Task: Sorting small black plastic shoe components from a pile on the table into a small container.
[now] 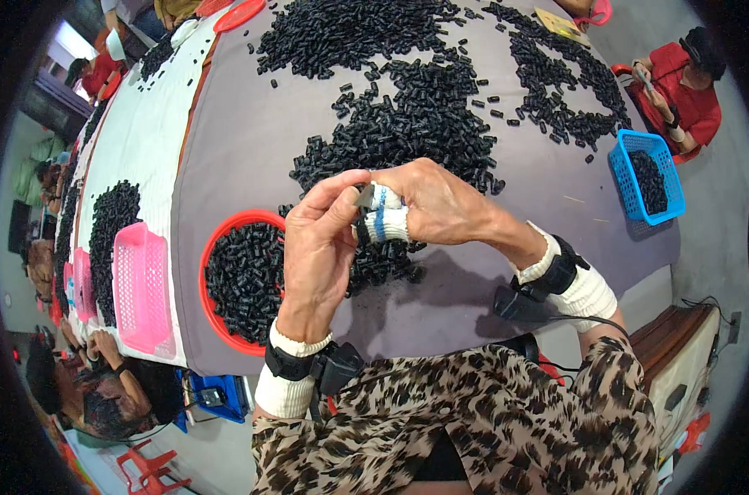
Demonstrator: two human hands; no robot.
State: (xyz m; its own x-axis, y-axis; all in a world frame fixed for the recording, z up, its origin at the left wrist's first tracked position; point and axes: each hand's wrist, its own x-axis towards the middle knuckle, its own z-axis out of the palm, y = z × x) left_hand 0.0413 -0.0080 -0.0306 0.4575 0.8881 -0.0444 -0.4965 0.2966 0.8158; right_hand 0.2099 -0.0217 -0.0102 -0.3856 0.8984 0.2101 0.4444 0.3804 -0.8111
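Above the near part of the table, my two hands meet at the fingertips. My left hand (321,247) is closed in a pinch, thumb against fingers, on a small black part (360,224) that mostly hides behind the fingers. My right hand (440,202) is curled closed, with white and blue-striped wrapping (388,221) about its fingers. A small grey, flat piece (364,196) shows between the two hands; which one holds it I cannot make out. Under and beyond them spreads a heap of short black cylindrical parts (428,120). Left of my left hand stands a red round basin (208,301) full of such parts.
More black parts (358,33) lie heaped on the far side. A blue basket (678,186) with parts stands at the right, near a person in red (688,95). Pink baskets (141,289) line the left, near another seated person (102,379). Cables trail from my wrist straps.
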